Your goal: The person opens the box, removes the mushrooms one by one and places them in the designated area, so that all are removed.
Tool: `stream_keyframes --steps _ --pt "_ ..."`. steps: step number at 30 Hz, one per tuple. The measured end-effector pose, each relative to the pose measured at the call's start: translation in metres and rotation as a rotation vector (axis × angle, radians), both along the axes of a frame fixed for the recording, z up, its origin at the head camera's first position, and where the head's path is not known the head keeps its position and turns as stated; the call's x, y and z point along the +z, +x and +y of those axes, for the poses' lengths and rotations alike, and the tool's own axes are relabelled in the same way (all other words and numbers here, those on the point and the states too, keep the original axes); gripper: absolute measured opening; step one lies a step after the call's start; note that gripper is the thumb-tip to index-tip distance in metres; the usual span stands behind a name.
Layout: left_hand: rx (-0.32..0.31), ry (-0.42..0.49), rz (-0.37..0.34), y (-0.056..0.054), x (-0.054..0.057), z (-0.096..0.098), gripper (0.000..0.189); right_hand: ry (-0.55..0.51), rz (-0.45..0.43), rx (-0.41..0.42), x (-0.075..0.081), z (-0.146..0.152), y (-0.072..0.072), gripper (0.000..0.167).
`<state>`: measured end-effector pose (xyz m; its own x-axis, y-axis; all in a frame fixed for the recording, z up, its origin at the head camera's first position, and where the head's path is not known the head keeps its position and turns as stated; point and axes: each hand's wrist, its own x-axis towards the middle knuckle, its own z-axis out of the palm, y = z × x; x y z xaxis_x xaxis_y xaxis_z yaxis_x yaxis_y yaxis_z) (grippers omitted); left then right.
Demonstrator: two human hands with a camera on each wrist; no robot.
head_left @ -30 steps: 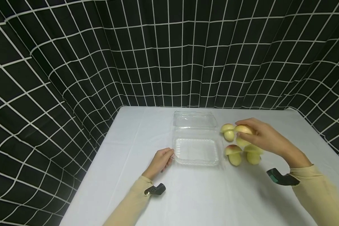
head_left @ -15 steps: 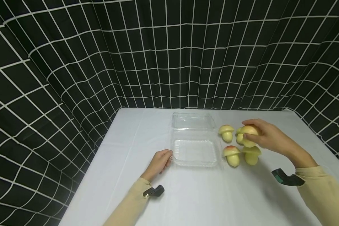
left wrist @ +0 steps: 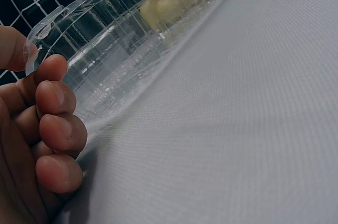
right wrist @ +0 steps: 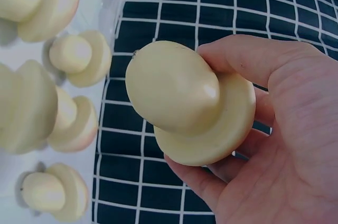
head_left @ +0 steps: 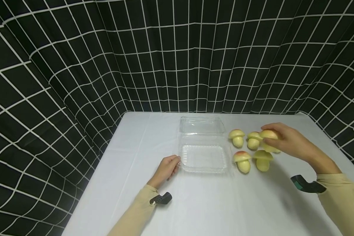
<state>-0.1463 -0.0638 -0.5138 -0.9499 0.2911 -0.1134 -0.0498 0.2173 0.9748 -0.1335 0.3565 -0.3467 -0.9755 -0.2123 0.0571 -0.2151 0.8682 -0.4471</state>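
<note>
My left hand (head_left: 165,168) pinches the near-left rim of a clear plastic clamshell container (head_left: 205,172) between thumb and forefinger; the other fingers curl below the rim in the left wrist view. The container lies open on the table, its lid (head_left: 202,125) folded back. In my right hand (head_left: 289,141) is a pale yellow mushroom (right wrist: 177,89), gripped by its cap with the stem facing the right wrist camera. It is above the far row of mushrooms and partly hides one behind it. Beside it stand a reddish-capped mushroom (head_left: 242,162) and a greenish-yellow one (head_left: 263,160).
Two more mushrooms stand in the far row, a left one (head_left: 237,137) and a middle one (head_left: 253,141), right of the container. A white cloth (head_left: 206,203) covers the table. Black curtains with a white grid (head_left: 194,59) enclose its back and sides.
My right hand has moved rightward with the mushroom, uncovering the middle mushroom in the far row. My left hand and the container stay in place.
</note>
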Motion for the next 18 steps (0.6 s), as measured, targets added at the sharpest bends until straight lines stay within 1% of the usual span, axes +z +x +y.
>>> stream_keyframes --steps 4,10,18 --pt "0.001 0.003 0.011 0.001 0.000 0.000 0.041 0.008 0.003 -0.011 0.001 0.006 0.000 0.051" --pt "0.007 0.001 0.007 0.000 0.000 0.000 0.040 -0.008 0.024 -0.005 0.003 0.011 0.002 0.049" --pt "0.003 0.000 0.006 0.000 -0.001 0.001 0.040 0.003 0.021 -0.003 0.001 0.018 0.005 0.047"
